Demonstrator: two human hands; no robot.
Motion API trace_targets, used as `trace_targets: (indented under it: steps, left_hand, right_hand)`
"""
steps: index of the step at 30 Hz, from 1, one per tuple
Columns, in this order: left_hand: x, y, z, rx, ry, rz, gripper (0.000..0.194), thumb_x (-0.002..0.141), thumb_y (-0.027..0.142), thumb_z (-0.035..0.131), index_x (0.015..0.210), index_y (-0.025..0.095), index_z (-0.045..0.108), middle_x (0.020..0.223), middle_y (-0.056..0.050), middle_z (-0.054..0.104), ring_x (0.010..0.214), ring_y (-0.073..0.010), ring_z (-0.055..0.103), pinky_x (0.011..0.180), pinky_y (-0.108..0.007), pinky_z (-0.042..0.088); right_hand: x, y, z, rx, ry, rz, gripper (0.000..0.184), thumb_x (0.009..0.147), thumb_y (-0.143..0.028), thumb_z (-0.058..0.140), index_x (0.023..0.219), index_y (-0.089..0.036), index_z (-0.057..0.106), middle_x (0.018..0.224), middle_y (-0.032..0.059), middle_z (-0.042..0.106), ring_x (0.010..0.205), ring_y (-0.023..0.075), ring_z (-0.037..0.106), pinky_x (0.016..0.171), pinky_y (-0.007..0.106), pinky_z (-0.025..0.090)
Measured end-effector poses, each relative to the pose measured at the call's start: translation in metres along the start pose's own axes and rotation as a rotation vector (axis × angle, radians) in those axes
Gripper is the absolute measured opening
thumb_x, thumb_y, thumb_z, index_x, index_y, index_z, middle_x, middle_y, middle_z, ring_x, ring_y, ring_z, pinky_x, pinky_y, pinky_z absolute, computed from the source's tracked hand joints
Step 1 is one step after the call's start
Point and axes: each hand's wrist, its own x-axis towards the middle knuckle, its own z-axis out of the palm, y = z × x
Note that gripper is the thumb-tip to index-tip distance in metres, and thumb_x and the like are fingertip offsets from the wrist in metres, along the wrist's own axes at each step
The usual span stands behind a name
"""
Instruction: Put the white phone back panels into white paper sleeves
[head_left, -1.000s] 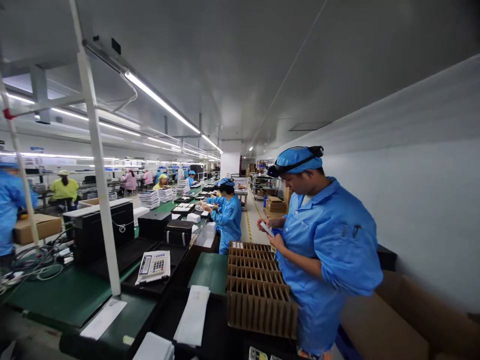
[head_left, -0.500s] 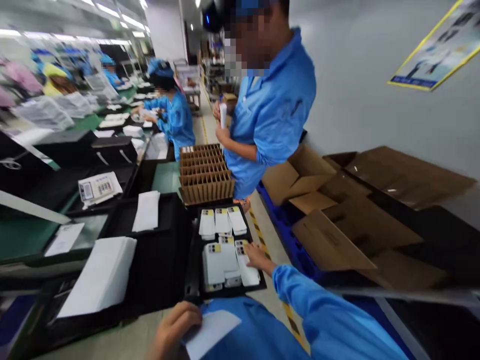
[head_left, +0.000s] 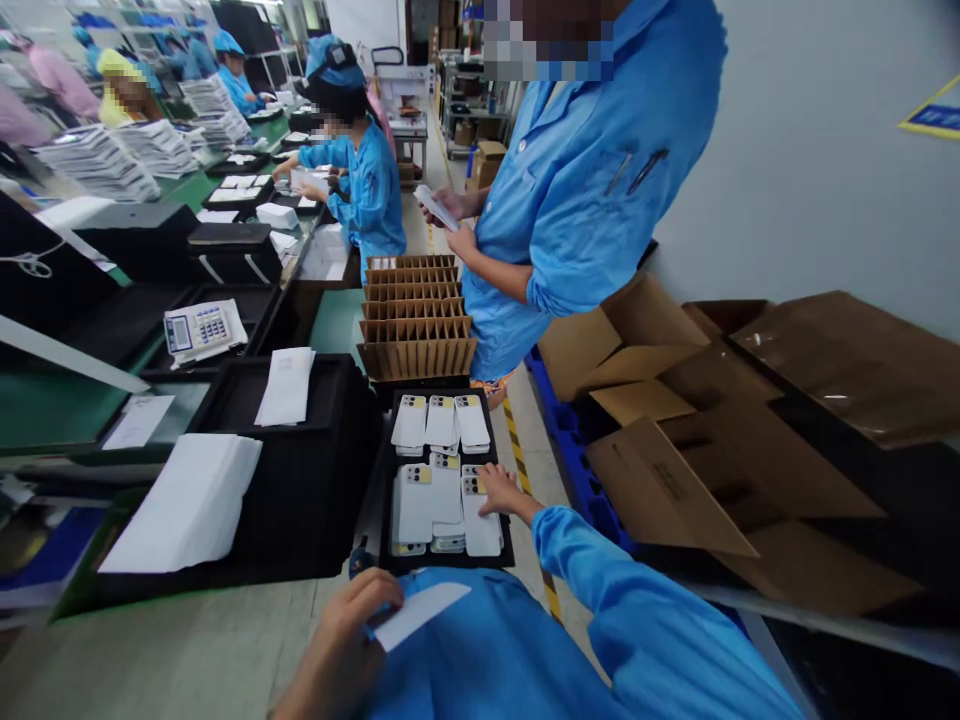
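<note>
My right hand [head_left: 501, 492] reaches forward in a blue sleeve and rests on the top of a white phone [head_left: 480, 518] at the right of a black tray [head_left: 384, 545]. Its fingers curl over the phone's upper end. The tray holds several white phones in stacks, camera side up. My left hand [head_left: 352, 625] is low in the view, close to my body, with fingers pinched on a white sheet of paper [head_left: 420, 612].
A cardboard divider box [head_left: 415, 312] stands behind the tray. A co-worker in blue [head_left: 577, 190] stands beside it holding a phone. Open cardboard cartons [head_left: 712, 440] lie at the right. Black trays with white paper stacks [head_left: 187, 505] and a calculator [head_left: 202, 328] sit at the left.
The view dropped from the room to the bench, then steadied. My right hand stays on the right-hand phone stack and my left keeps the paper.
</note>
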Motion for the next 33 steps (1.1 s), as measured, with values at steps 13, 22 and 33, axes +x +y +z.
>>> trace_targets:
  steps: [13, 22, 33]
  left_hand:
    - [-0.002, 0.003, -0.015, -0.190, -0.153, -0.432, 0.009, 0.091, 0.021, 0.051, 0.091, 0.019, 0.059, 0.100, -0.004, 0.070, 0.093, -0.0152, 0.066, 0.083, -0.023, 0.048]
    - [0.011, -0.003, -0.044, -0.412, -0.203, -0.493, 0.043, 0.094, 0.050, 0.050, 0.098, 0.015, 0.075, 0.095, -0.013, 0.073, 0.086, -0.0223, 0.068, 0.079, -0.030, 0.054]
    - [0.036, -0.046, -0.058, -0.628, 0.319, -0.905, 0.063, 0.055, 0.055, 0.087, 0.093, 0.007, 0.072, 0.092, -0.015, 0.074, 0.084, -0.0289, 0.071, 0.073, -0.036, 0.058]
  right_hand:
    - [-0.017, 0.013, -0.047, 0.550, -0.106, -0.113, 0.023, 0.065, -0.015, 0.063, 0.087, -0.010, 0.062, 0.083, 0.0021, 0.062, 0.077, 0.0138, 0.054, 0.069, 0.023, 0.040]
    - [-0.136, -0.017, -0.139, 1.334, 0.249, -0.215, 0.047, 0.076, -0.053, 0.072, 0.100, -0.017, 0.055, 0.089, 0.0017, 0.061, 0.078, 0.0113, 0.057, 0.071, 0.024, 0.047]
    - [-0.189, -0.156, -0.091, 1.635, -0.321, -0.504, 0.072, 0.081, -0.028, 0.077, 0.139, -0.029, 0.034, 0.120, 0.0064, 0.063, 0.106, 0.0160, 0.065, 0.089, 0.031, 0.054]
